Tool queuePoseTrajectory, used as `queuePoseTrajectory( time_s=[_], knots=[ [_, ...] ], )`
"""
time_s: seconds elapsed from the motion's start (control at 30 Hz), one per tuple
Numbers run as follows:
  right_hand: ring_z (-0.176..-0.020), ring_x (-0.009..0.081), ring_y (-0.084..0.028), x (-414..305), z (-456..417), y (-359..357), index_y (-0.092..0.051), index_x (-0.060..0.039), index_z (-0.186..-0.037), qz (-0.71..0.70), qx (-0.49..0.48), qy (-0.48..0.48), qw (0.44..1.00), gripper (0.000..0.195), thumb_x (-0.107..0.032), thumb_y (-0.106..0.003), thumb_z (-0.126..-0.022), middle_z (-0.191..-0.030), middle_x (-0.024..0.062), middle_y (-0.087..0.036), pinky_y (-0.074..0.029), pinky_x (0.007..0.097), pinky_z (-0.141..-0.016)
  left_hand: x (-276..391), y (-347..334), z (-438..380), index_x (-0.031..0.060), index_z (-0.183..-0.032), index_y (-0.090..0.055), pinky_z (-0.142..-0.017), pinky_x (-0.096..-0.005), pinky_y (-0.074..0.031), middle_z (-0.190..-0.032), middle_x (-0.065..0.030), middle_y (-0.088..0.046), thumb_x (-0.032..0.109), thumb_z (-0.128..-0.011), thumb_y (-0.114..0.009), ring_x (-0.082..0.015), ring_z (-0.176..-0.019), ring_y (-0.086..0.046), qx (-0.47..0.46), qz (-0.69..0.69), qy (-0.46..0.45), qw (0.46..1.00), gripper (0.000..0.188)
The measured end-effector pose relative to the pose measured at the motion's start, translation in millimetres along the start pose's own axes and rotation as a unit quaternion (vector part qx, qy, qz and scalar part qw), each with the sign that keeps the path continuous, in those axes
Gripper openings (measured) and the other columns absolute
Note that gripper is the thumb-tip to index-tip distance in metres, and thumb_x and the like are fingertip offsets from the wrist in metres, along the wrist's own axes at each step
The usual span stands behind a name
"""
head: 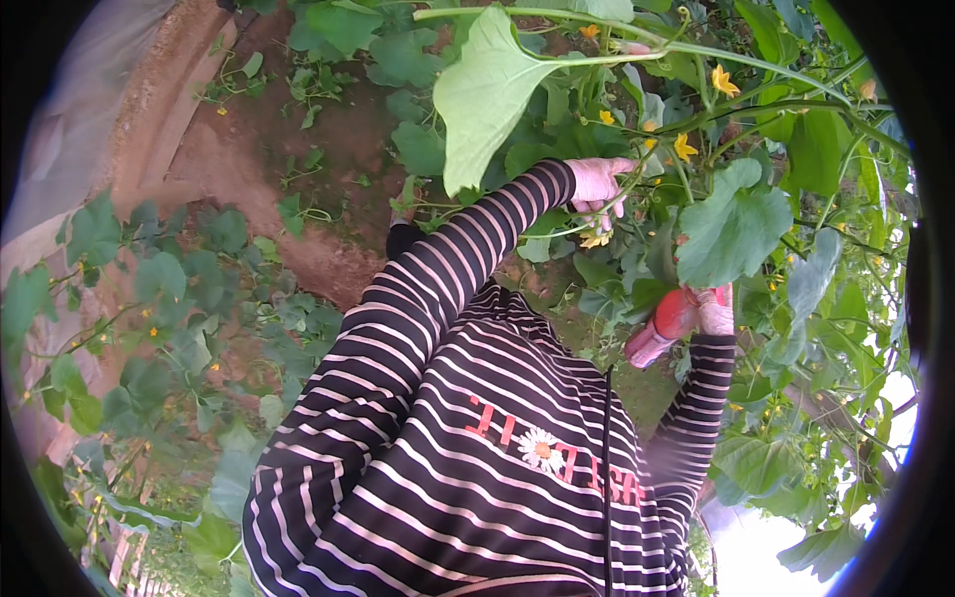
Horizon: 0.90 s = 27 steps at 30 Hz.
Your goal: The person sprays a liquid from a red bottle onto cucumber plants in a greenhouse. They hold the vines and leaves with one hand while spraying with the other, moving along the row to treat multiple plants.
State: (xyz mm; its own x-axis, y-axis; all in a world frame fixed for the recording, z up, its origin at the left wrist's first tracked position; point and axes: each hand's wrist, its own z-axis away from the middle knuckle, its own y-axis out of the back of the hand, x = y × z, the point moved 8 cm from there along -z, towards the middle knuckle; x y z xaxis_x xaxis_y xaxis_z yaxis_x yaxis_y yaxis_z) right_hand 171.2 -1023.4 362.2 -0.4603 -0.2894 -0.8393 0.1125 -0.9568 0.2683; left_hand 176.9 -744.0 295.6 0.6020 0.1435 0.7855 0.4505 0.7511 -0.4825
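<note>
My left hand (599, 186) reaches in among the vine stems, its fingers spread near a thin curling stem and a yellow flower (595, 239); whether it grips the stem cannot be told. At the right, my right hand (715, 310) is closed around a red plastic bottle (675, 317) with a translucent lower part, tilted down to the left. A broad green leaf (731, 224) hides the top of the bottle and part of the fingers. Yellow blossoms (684, 148) grow on the stems above and to the right of my left hand.
A large pale leaf (489, 97) hangs over my left forearm. A thick vine stem (746, 58) crosses the upper right. Low leafy plants (160, 276) grow on the left, beside bare brown soil (224, 157). Pale sheeting (82, 97) lies at the upper left edge.
</note>
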Motion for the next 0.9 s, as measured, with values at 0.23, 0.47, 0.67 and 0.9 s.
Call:
queuePoseTrajectory(
  time_s=[0.23, 0.47, 0.67, 0.9],
  knots=[
    [-0.088, 0.0223, -0.063, 6.7, 15.5, -5.0, -0.038, -0.0031, -0.124, -0.063, 0.017, -0.051, 0.997, 0.051, -0.001, -0.063, -0.080, -0.096, 0.0119, -0.061, -0.051, 0.0329, -0.081, -0.9, 38.3, -8.5, 0.0098, -0.108, -0.056, -0.061, -0.0319, -0.054, -0.088, -0.0050, -0.063, 0.013, -0.085, -0.059, -0.0158, -0.070, -0.061, 0.173, -0.192, 0.053, 0.965, 0.024],
    [-0.077, 0.0165, -0.059, -15.0, 18.6, -50.1, -0.050, -0.0018, -0.113, 0.011, 0.071, 0.063, 0.995, 0.039, -0.004, -0.067, -0.078, -0.093, 0.0075, -0.060, -0.049, 0.0270, -0.072, -5.6, 76.8, 19.7, 0.0125, -0.099, -0.060, -0.061, -0.0282, -0.053, -0.089, -0.0050, -0.061, 0.023, -0.089, -0.054, -0.0141, -0.071, -0.060, 0.304, -0.078, 0.049, 0.948, 0.016],
    [-0.100, 0.0199, -0.058, -77.5, 64.6, -119.9, -0.059, -0.0029, -0.108, 0.219, 0.030, 0.377, 0.900, 0.035, -0.002, -0.063, -0.073, -0.114, 0.0124, -0.057, -0.048, 0.0287, -0.085, -23.9, 73.8, 16.6, 0.0145, -0.105, -0.052, -0.067, -0.0300, -0.048, -0.090, -0.0038, -0.063, 0.022, -0.089, -0.057, -0.0180, -0.081, -0.066, 0.246, 0.053, 0.025, 0.967, 0.018],
    [-0.073, 0.0156, -0.059, 31.1, 30.9, -186.0, -0.061, -0.0035, -0.098, -0.046, -0.155, -0.124, 0.979, 0.026, -0.018, -0.071, -0.079, -0.084, 0.0053, -0.064, -0.050, 0.0300, -0.068, -49.2, 36.4, 13.6, 0.0115, -0.093, -0.060, -0.053, -0.0190, -0.043, -0.072, 0.0068, -0.054, 0.014, -0.089, -0.056, -0.0040, -0.059, -0.051, 0.259, 0.169, -0.140, 0.941, 0.006]
  ],
)
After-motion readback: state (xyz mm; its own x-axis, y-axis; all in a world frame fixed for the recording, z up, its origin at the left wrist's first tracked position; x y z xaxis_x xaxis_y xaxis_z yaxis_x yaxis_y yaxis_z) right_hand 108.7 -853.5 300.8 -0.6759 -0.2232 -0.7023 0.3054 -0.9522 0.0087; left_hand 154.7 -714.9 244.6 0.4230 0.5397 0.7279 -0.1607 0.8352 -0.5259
